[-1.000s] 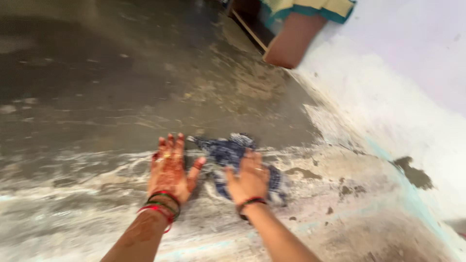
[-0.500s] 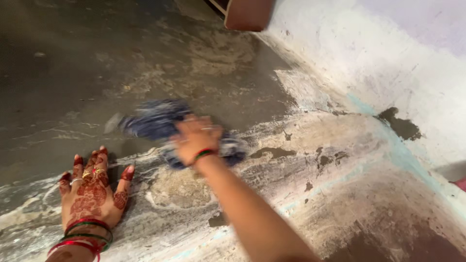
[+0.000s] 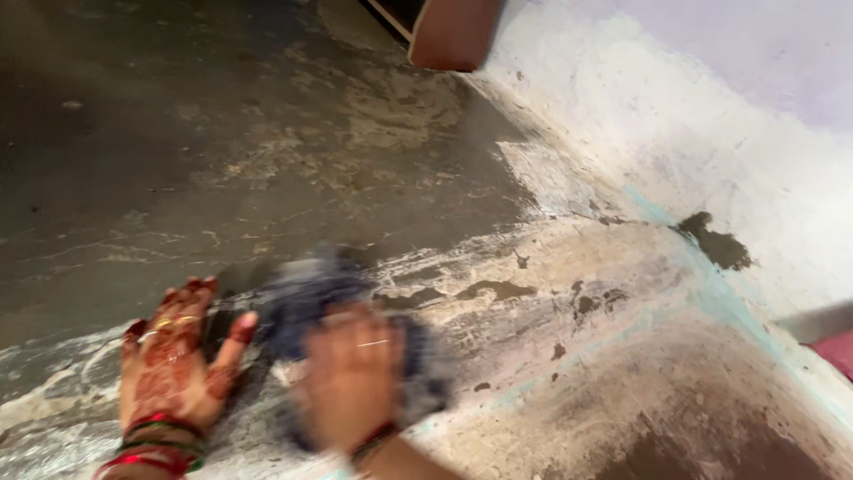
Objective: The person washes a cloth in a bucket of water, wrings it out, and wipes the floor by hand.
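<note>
Both hands (image 3: 267, 364) on blue rag (image 3: 311, 293)

A wet, streaked concrete floor (image 3: 267, 133) carries a crumpled dark blue cloth (image 3: 311, 293).

A reddish-brown furniture leg (image 3: 455, 34) stands at the top by the stained whitish wall (image 3: 711, 116), above the wet grey floor (image 3: 178, 133).
</note>
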